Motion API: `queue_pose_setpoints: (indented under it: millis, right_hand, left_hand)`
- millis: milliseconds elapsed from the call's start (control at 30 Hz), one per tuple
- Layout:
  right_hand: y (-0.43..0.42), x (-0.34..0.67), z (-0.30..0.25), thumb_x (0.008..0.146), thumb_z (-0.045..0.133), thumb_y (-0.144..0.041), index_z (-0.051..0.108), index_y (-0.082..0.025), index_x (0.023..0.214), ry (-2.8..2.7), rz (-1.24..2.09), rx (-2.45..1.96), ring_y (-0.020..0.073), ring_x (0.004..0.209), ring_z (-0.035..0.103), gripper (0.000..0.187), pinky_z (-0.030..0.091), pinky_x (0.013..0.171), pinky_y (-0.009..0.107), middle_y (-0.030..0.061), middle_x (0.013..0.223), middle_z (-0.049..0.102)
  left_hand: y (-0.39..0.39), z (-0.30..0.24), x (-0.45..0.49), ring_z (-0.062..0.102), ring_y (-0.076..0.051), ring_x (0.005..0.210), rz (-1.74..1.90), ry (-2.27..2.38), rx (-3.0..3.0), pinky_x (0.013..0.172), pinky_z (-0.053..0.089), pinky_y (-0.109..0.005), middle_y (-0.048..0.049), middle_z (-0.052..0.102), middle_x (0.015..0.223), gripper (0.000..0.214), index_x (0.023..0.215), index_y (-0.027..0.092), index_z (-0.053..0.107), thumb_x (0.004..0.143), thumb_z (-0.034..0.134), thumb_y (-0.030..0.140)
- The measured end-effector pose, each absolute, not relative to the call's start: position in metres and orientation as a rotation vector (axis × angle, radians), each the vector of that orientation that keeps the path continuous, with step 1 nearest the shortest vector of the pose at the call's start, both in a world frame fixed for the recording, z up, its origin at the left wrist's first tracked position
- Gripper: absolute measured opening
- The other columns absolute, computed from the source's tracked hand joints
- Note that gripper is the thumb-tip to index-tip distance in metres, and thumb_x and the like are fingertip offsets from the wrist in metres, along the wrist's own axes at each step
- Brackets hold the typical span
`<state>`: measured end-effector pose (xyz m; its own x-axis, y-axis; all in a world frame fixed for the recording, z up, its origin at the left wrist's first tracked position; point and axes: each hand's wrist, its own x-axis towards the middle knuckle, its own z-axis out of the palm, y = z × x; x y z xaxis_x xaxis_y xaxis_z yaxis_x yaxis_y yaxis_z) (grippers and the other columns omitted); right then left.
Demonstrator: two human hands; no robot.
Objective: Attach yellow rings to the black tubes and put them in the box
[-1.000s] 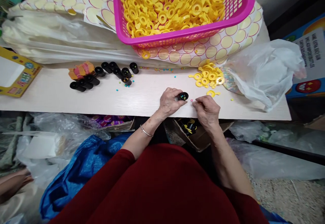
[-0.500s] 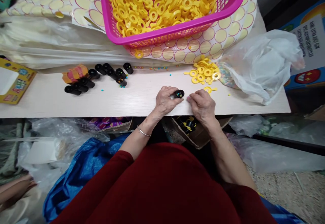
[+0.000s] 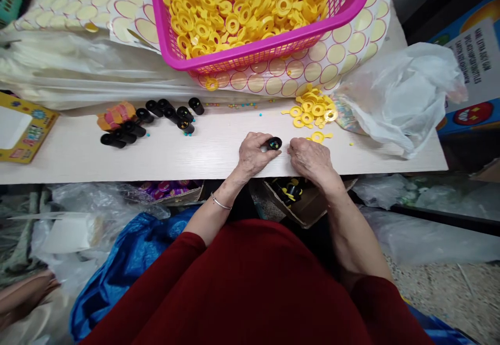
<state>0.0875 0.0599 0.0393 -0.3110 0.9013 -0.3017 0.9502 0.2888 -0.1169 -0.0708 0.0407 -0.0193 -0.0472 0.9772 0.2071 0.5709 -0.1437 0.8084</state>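
Step, I judge: steadying for loading | my left hand [image 3: 253,153] grips a black, round plastic tube [image 3: 274,140] with small coloured beads [image 3: 275,145] inside, nearer me than the pink slotted plastic basket [image 3: 269,44] | right hand [image 3: 310,158] curled closed alongside, any contents hidden | next calls for a clear mouth | tube mouth up, long axis near upright

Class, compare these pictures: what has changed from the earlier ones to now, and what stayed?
The right hand picked the pink bead off the table; that bead is now hidden. A blue bead moved left, toward the black tubes. The left hand still holds its black tube.
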Motion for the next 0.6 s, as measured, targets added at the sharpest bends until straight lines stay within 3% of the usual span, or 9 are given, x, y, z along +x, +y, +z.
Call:
queue_pose_setpoints:
  millis: [467,600]
  right_hand:
    - [0.044,0.094,0.011,0.086,0.044,-0.022,0.058,-0.021,0.080,3.002,-0.521,2.054,0.0197,0.076,0.053,0.015,0.039,0.066,0.030,0.0060,0.081,0.058]
    - [0.053,0.085,0.024,0.088,0.045,-0.024,0.059,-0.020,0.081,3.183,-0.490,1.900,0.0192,0.076,0.053,0.016,0.040,0.068,0.031,0.0054,0.079,0.058]
  left_hand:
    - [0.039,-0.017,-0.070,0.057,-0.017,0.086,1.055,1.649,1.763,0.080,0.048,-0.031,-0.0012,0.071,0.087,0.025,0.088,0.021,0.070,0.064,0.076,0.025]
    - [0.038,-0.016,-0.068,0.058,-0.017,0.085,1.050,1.646,1.758,0.080,0.048,-0.031,-0.0007,0.071,0.085,0.022,0.087,0.023,0.071,0.067,0.075,0.031]
